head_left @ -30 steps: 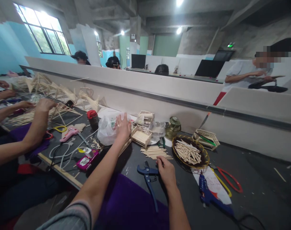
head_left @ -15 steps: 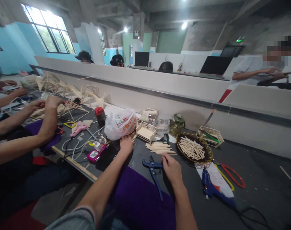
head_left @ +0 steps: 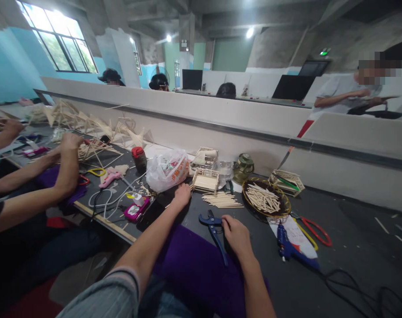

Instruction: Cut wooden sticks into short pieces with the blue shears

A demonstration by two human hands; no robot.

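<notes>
Far left of the frame there's a co-worker's hand (head_left: 70,142) busy at a tangle of stick frames (head_left: 88,128), so that's not the wearer's. A bit right of that, a pink glue gun (head_left: 108,178) lies on the dark worktop (head_left: 353,229) with white cables around it, and a red-capped jar (head_left: 139,158) stands behind.

Center-left, the left hand (head_left: 182,194) rests palm down on the worktop with fingers loosely spread, not gripping anything. It sits just below a white plastic bag (head_left: 167,170) and just left of a little stick-built crate (head_left: 205,180). Not sure it actually touches either one.

Below the middle of the frame, the right hand (head_left: 236,232) is curled, knuckles up, right at the handle of the blue cutters (head_left: 216,229). Its fingertips touch the handle, but I can't tell if it's properly clamped on it. The cutters lie flat on the worktop, with the handle running down onto a purple cloth (head_left: 194,269).

Just above the right hand is a loose pile of sticks (head_left: 222,200), then a round basket (head_left: 266,199) of more sticks. Further right are a blue glue gun (head_left: 287,249) on white paper and red scissors (head_left: 315,229).
</notes>
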